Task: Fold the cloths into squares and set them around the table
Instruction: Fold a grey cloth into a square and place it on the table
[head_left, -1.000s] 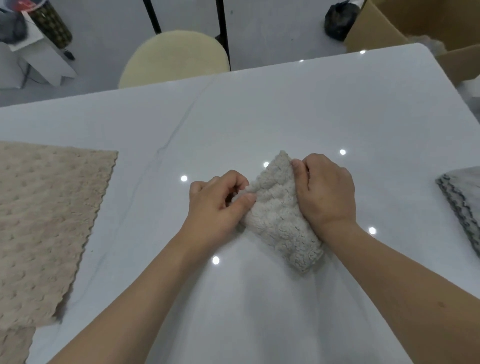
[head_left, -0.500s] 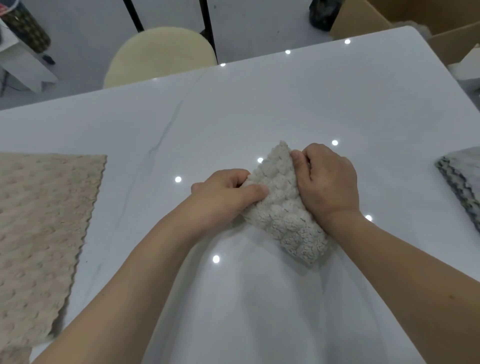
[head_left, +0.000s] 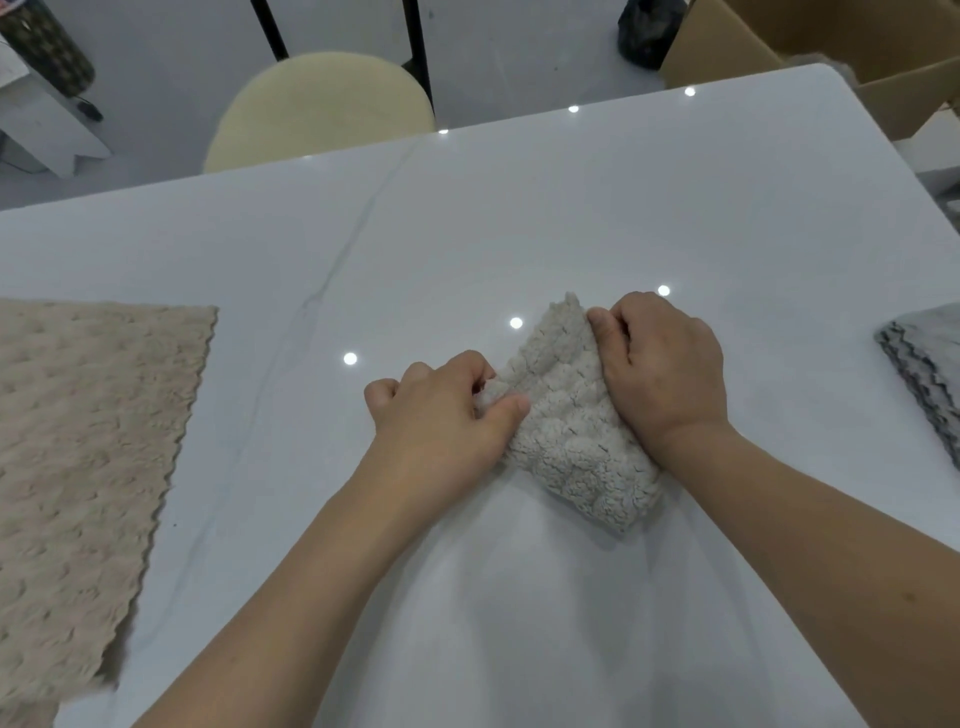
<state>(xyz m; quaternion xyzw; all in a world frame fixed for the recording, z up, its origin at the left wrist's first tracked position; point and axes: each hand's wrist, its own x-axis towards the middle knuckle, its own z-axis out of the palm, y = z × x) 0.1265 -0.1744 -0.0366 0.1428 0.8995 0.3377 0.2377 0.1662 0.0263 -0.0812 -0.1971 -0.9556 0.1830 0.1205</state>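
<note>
A small fluffy off-white cloth (head_left: 571, 431) lies folded into a thick diamond on the white table (head_left: 519, 218), in the middle. My left hand (head_left: 441, 421) pinches its left corner between thumb and curled fingers. My right hand (head_left: 665, 369) grips its right edge with fingers curled over the fabric. A large beige bobbled cloth (head_left: 88, 441) lies spread flat at the left edge. A grey cloth with wavy edges (head_left: 930, 364) lies folded at the right edge, partly out of view.
A cream round stool (head_left: 322, 104) stands behind the far table edge. An open cardboard box (head_left: 810, 47) stands beyond the far right corner, with a dark bag (head_left: 649, 31) beside it. Ceiling lights reflect as bright dots on the tabletop.
My left thumb has pressed down onto the cloth's left corner and the fingers have closed further. The cloth has stayed in place between both hands.
</note>
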